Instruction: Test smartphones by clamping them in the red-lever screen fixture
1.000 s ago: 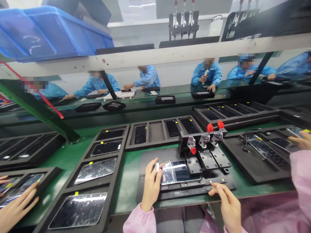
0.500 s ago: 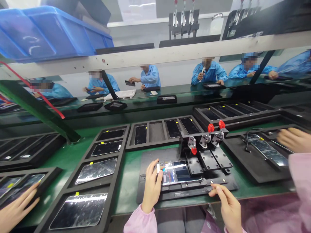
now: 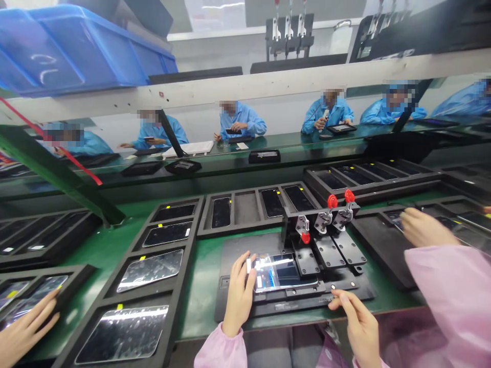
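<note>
My left hand (image 3: 238,296) rests on the left end of a glossy phone panel (image 3: 284,272) lying in a black fixture (image 3: 230,250); its fingertips pinch a small white tab at the panel's edge. My right hand (image 3: 358,327) sits at the fixture's front right edge, fingers curled, thumb and forefinger touching the base. Behind the panel stand toggle clamps with red handles (image 3: 332,202).
A long black tray (image 3: 192,240) with several screens lies to the left, and another tray (image 3: 245,209) sits behind the fixture. A neighbour's pink sleeve (image 3: 456,301) and hand (image 3: 420,230) reach over the right tray. Another person's hand (image 3: 23,332) is at the lower left. Blue-coated workers sit across the belt.
My hands have barely moved. The neighbour's hand on the right has swung left across the right-hand tray, and the sleeve now covers more of it.
</note>
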Demonstrator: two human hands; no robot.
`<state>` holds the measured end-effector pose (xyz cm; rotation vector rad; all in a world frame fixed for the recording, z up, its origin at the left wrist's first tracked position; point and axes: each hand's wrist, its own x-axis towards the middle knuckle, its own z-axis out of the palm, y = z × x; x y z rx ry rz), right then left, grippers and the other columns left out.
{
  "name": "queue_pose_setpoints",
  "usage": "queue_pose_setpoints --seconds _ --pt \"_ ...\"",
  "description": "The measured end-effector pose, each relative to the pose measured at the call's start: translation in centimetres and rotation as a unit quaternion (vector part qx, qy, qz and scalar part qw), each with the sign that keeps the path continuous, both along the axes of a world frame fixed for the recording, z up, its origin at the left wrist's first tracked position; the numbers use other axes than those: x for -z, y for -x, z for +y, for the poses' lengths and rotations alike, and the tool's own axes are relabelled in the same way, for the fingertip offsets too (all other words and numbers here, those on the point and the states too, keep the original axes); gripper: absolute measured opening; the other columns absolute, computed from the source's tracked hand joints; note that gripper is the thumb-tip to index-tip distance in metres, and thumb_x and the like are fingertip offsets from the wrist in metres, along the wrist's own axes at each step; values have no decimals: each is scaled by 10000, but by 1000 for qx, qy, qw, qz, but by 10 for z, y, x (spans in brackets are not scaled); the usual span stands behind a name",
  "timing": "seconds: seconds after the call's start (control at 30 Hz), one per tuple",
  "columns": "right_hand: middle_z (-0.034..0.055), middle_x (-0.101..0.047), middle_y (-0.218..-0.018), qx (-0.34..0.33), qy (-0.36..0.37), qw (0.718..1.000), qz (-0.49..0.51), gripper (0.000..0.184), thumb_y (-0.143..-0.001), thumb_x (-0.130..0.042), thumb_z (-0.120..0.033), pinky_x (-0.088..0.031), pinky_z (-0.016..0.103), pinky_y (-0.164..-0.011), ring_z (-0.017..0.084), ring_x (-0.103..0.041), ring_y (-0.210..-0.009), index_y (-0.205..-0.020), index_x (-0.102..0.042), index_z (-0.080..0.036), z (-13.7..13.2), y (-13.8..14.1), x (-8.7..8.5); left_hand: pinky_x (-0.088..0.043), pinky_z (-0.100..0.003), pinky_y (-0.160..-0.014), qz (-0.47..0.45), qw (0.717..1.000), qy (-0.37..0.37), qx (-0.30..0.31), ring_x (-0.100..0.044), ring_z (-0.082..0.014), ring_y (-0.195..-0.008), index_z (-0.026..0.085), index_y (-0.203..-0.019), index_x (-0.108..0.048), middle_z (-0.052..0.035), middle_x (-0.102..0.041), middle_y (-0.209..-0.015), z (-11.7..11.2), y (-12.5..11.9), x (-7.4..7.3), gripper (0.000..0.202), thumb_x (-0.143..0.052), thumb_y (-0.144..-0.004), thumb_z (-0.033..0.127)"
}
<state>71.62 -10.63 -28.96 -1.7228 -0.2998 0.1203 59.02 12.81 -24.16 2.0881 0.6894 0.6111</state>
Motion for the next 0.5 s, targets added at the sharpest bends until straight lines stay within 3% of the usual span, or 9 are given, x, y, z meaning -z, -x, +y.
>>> queue_pose_setpoints --seconds 0.5 --pt "27 -645 -719 -6 13 1000 1 304 -793 -525 -468 -416 247 -830 200 -586 -887 -744 -612 -181 -2 -2 4 -261 -375 -1082 -3 1000 22 -7 -339 -164 -1282 293 -1286 -413 -6 -405 -1377 -1 -1 0 382 -329 -919 359"
